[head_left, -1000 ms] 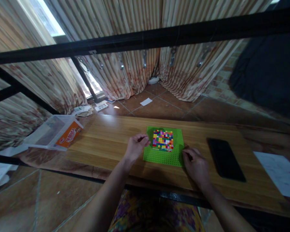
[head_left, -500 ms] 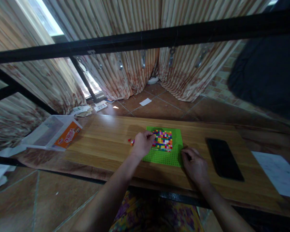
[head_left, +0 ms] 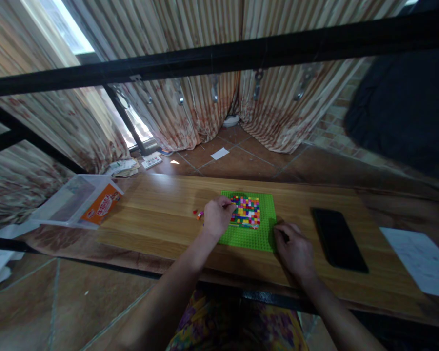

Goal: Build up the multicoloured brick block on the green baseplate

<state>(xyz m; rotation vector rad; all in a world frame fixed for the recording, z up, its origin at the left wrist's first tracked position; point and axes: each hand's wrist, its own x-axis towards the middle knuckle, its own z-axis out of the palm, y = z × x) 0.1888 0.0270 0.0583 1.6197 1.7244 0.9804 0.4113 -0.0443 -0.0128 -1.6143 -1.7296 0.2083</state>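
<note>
A green studded baseplate [head_left: 267,224] lies on the wooden board, with a block of small multicoloured bricks [head_left: 248,210] set on it. Over the left side of those bricks is my left hand [head_left: 218,214], its thumb and fingertips pinched together. Whatever the pinch holds is too small or hidden to make out. My right hand [head_left: 295,247] rests at the baseplate's right edge, fingers curled and closed on that edge. A few loose bricks [head_left: 199,215] lie on the wood just left of my left hand.
A black phone-like slab [head_left: 339,239] lies right of my right hand, and a white paper sheet [head_left: 420,261] is farther right. At the left stands a clear plastic box [head_left: 68,202] with an orange label. A black metal bar [head_left: 205,61] crosses beyond the wooden board [head_left: 149,209].
The view has shifted very slightly. Both hands stay almost in place, the left still pinched over the bricks and the right at the baseplate's edge.
</note>
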